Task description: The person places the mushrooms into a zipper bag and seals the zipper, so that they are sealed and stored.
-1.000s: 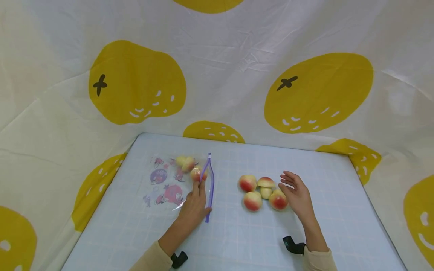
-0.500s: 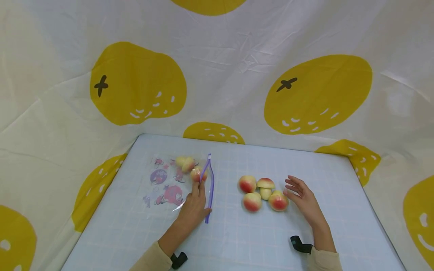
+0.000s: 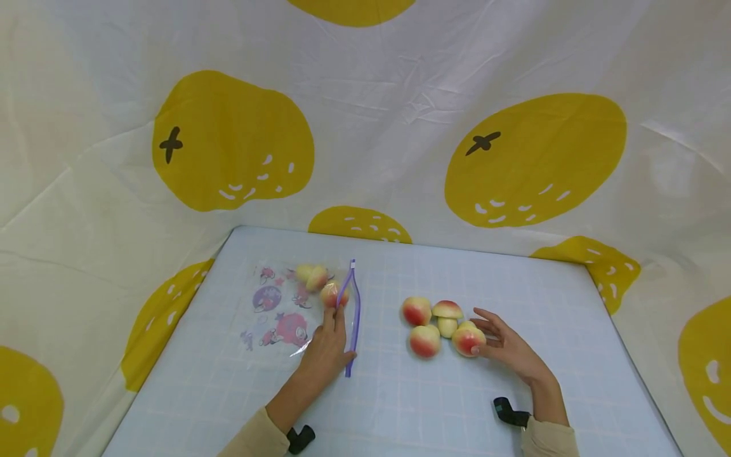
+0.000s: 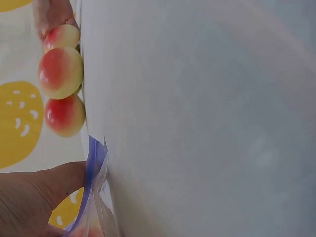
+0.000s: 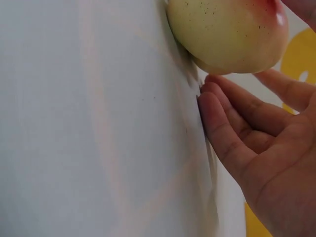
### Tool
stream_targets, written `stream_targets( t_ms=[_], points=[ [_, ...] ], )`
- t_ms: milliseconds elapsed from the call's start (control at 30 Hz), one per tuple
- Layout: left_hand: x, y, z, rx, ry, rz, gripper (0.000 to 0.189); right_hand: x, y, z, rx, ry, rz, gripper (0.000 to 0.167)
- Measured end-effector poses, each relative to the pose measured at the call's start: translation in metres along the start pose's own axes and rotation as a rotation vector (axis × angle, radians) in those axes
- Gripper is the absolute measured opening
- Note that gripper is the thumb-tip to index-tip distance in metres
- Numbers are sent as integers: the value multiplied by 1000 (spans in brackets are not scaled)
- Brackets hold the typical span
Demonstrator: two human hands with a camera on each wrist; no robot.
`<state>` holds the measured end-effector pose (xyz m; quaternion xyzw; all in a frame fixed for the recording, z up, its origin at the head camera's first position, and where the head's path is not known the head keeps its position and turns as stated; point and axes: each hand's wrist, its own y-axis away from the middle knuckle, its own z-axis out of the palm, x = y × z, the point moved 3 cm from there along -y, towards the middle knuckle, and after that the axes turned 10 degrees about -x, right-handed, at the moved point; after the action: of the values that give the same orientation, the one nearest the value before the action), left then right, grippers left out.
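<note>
My left hand [image 3: 324, 355] rests on the mouth of a clear zip bag [image 3: 257, 343] with pink and purple prints, fingers straight. Its fingertips lie at one lip of the parted purple zip strip [image 3: 356, 317], and in the left wrist view the thumb [image 4: 64, 180] touches the strip. Inside the bag are toy mushrooms, one [image 3: 314, 277] on its side and another [image 3: 332, 294] near the mouth. My right hand [image 3: 511, 349] spreads loosely about the nearest red-and-yellow toy mushroom [image 3: 468, 341], thumb at its cap. In the right wrist view several fingertips stand just under that mushroom [image 5: 227, 37].
Left of that mushroom, more toy mushrooms stand close together: one with its stem showing [image 3: 448, 316], one behind [image 3: 417, 311] and one in front [image 3: 425, 341]. A pale checked cloth covers the table [image 3: 400, 406]. A lemon-print curtain [image 3: 377, 127] hangs behind.
My right hand first drew back a little to the right, then came in to the nearest mushroom with its thumb at the cap. The left hand and bag have stayed in place.
</note>
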<state>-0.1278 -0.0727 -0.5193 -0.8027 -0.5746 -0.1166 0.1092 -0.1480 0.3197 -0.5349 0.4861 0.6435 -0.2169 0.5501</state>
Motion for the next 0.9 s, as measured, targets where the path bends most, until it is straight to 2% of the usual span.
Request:
stream_targets(
  t_ms=[233, 633, 900],
  points=[
    [-1, 0, 1, -9, 20, -7, 103, 4, -2, -1, -17, 3, 1, 82],
    [-1, 0, 1, -4, 15, -6, 103, 7, -2, -1, 25, 39, -1, 77],
    [-2, 0, 0, 2, 8, 2, 104, 7, -2, -2, 49, 32, -78, 71]
  ],
)
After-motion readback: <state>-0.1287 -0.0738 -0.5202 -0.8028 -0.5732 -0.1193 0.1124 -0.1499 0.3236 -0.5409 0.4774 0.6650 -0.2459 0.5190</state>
